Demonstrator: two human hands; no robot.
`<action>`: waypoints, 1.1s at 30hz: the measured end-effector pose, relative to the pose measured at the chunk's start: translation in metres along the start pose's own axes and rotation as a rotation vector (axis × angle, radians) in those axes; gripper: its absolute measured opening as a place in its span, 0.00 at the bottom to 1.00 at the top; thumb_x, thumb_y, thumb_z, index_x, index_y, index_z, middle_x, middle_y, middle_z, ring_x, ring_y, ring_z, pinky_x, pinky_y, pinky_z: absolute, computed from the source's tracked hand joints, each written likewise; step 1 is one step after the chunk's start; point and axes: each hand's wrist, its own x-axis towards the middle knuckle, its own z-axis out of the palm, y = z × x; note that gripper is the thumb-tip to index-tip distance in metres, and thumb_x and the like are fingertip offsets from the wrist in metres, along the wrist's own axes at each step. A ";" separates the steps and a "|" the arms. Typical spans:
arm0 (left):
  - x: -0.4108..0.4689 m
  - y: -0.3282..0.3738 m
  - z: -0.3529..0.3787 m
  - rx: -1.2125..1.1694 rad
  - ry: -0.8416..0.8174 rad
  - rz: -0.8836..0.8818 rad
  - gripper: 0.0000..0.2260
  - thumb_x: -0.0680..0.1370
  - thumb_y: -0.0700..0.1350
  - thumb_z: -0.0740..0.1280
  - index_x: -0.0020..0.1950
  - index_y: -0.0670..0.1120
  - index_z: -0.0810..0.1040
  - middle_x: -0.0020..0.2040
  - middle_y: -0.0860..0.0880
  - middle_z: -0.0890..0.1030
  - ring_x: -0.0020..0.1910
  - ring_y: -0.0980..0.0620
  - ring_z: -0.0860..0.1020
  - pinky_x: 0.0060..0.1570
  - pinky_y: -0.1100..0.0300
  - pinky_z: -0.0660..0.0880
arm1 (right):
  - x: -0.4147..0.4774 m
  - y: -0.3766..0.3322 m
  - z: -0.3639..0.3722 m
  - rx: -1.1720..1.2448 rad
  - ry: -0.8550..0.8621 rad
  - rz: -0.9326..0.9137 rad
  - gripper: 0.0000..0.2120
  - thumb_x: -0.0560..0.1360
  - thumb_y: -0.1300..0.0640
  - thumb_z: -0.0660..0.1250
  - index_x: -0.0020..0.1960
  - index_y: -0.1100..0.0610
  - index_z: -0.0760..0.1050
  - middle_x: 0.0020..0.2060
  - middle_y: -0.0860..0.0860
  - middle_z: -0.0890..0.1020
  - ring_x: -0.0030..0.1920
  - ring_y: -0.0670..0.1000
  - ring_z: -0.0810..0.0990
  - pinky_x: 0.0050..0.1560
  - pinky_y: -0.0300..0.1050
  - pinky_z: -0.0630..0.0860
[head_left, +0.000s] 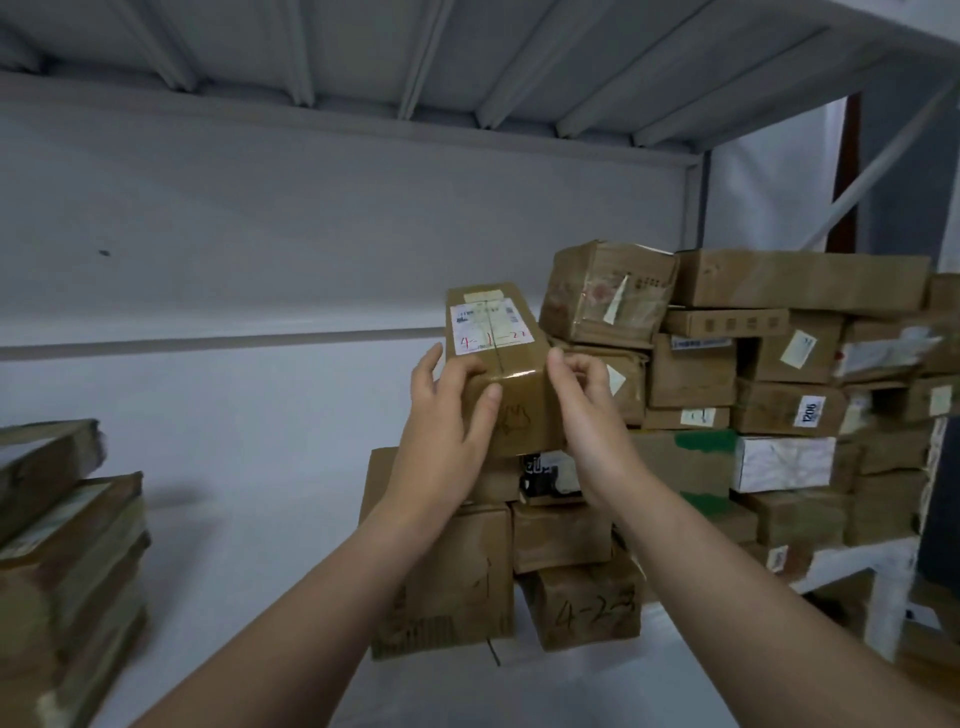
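Observation:
A brown taped cardboard box (498, 332) with a white label and red handwriting sits on top of a stack of boxes (452, 582) on a white shelf. My left hand (447, 415) grips its near left corner, with the thumb on the front face. My right hand (582, 405) holds its right side, fingers curled at the edge. Both forearms reach up from the bottom of the view.
Many brown parcels (779, 374) are piled to the right, up against the box. Flat packages (62, 545) are stacked at the left. The white shelf board (249, 545) lies between the piles. Another shelf's underside (415, 62) runs overhead, and a rack post (883, 597) stands at the right.

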 end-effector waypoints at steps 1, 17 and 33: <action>-0.003 0.002 -0.001 -0.036 0.016 -0.001 0.05 0.80 0.53 0.58 0.54 0.64 0.67 0.71 0.52 0.63 0.64 0.71 0.60 0.57 0.75 0.63 | 0.000 0.000 0.002 0.015 0.003 -0.020 0.13 0.76 0.38 0.61 0.49 0.47 0.68 0.46 0.47 0.79 0.40 0.38 0.80 0.33 0.33 0.74; 0.001 0.014 -0.047 -0.650 -0.086 -0.344 0.18 0.80 0.49 0.62 0.69 0.60 0.64 0.58 0.55 0.80 0.53 0.57 0.81 0.44 0.62 0.79 | -0.021 -0.007 0.003 0.081 -0.297 -0.276 0.32 0.66 0.55 0.60 0.66 0.32 0.64 0.66 0.41 0.71 0.65 0.42 0.71 0.59 0.45 0.73; -0.043 0.014 -0.097 -0.546 -0.052 -0.133 0.35 0.69 0.54 0.74 0.72 0.66 0.60 0.63 0.57 0.76 0.62 0.54 0.76 0.50 0.59 0.79 | -0.077 -0.034 0.043 0.008 -0.292 -0.349 0.19 0.75 0.39 0.60 0.61 0.22 0.57 0.68 0.40 0.69 0.64 0.36 0.72 0.56 0.32 0.75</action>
